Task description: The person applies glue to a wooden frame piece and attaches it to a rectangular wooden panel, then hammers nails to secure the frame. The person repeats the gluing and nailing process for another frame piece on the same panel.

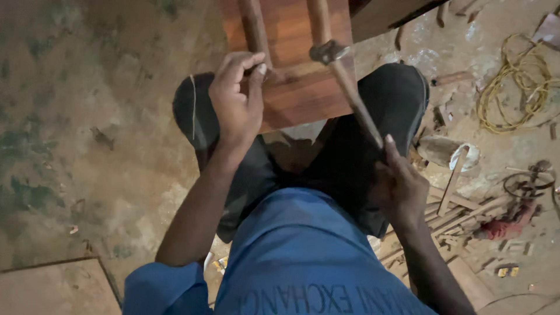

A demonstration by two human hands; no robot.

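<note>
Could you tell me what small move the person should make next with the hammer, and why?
Probably a short, light tap down with the hammer. Its head sits raised near the wooden board resting on the knees, gripped at the handle's end by the right hand. The left hand pinches something small against the board, perhaps a nail, so a gentle blow spares the fingers.
</note>
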